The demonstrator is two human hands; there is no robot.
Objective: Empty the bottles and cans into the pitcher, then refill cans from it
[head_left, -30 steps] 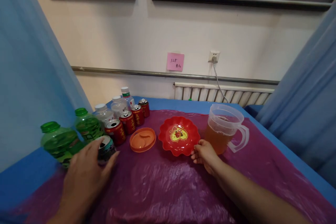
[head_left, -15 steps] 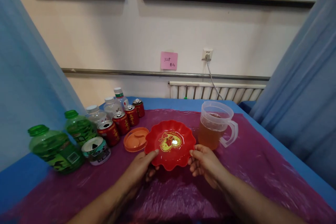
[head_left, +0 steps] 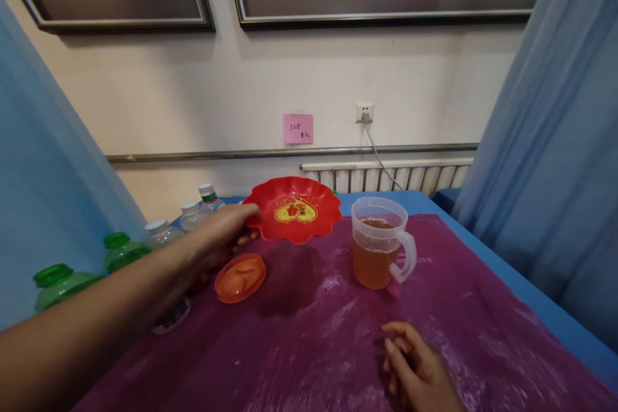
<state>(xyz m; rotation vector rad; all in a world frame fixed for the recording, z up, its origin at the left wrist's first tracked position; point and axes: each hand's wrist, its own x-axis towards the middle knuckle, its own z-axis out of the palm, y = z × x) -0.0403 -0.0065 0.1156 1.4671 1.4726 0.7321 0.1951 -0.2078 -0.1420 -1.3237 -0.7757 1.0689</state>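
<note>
Here the fingers of the left hand (head_left: 219, 238) pinch the scalloped rim of the red plate (head_left: 293, 209), thumb on top at the near left edge and the other fingers underneath, mostly hidden. The plate is in the air, above the far part of the purple cover (head_left: 313, 335), and its shadow falls on the cover just left of the pitcher (head_left: 379, 243). I take the pitcher as the landmark: the plate hangs to its left and a little behind it, quite near but apart from it. Because the hold is only at one edge, I judge that the plate can tip easily, so it is better to keep the thumb pressed firmly and the wrist level. The pitcher holds amber liquid and has no lid on, so the plate's right edge should stay away from its rim. The orange lid (head_left: 240, 277) lies flat on the cover, left of the pitcher and in front of the plate. Further left of the pitcher, partly behind the left forearm, stand clear bottles (head_left: 193, 214) and green bottles (head_left: 62, 283). The right hand (head_left: 418, 370) rests on the cover in front of the pitcher, fingers loosely curled, holding nothing.
</note>
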